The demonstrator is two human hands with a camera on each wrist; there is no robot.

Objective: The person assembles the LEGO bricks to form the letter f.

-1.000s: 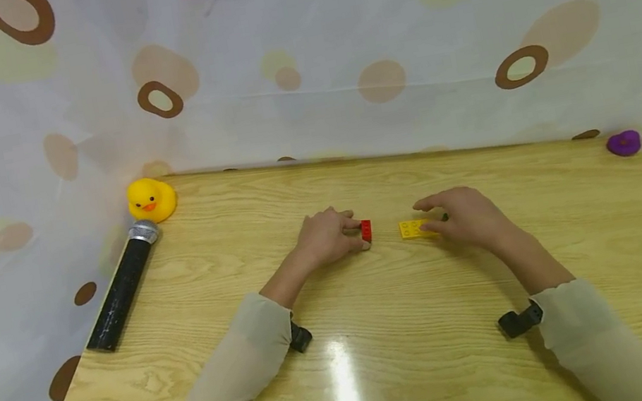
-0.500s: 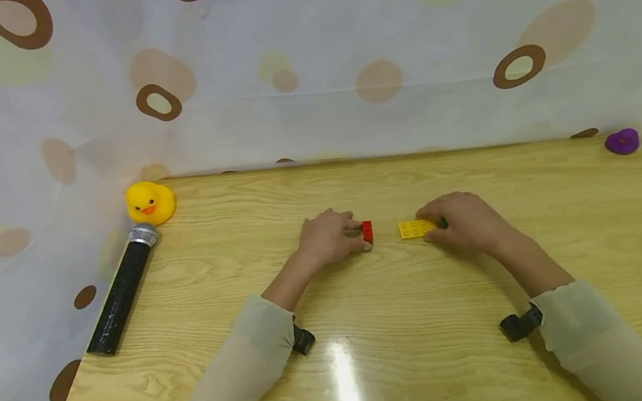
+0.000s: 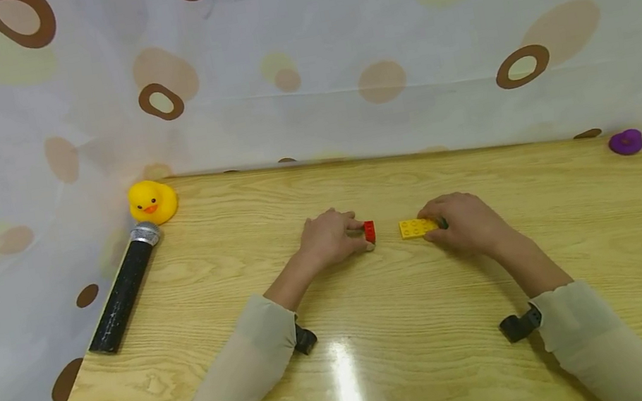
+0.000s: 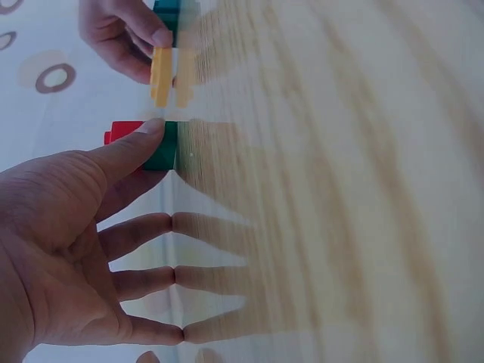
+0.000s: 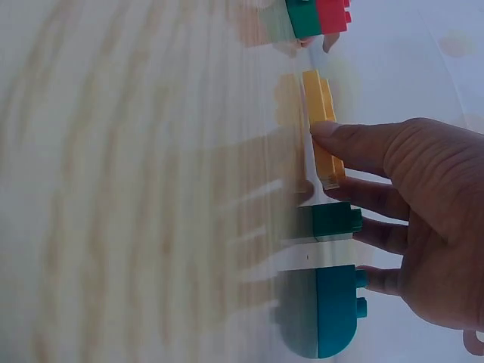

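My left hand [image 3: 330, 237] pinches a red toy brick [image 3: 369, 231] between thumb and fingers. From the side, in the left wrist view, the red brick [image 4: 125, 131] sits on a green brick [image 4: 160, 156], and the other fingers spread down to the tabletop. Across a short gap, my right hand [image 3: 466, 221] pinches a flat yellow brick [image 3: 416, 227] by its right part. I cannot tell if the yellow brick touches the table. Under the right hand's other fingers stand a dark green brick [image 5: 333, 220] and a teal brick with one rounded side [image 5: 336, 310], mostly hidden from the head view.
A black microphone [image 3: 127, 288] with a silver head lies along the left edge of the wooden table [image 3: 412, 349]. Behind it, in the corner, sits a yellow rubber duck [image 3: 152, 202]. A small purple object [image 3: 626, 141] stands at the far right. Patterned sheeting [image 3: 307, 124] walls the back and sides.
My right index finger has come down, so thumb and finger now pinch the yellow brick. The left hand keeps its hold on the red brick, almost still.
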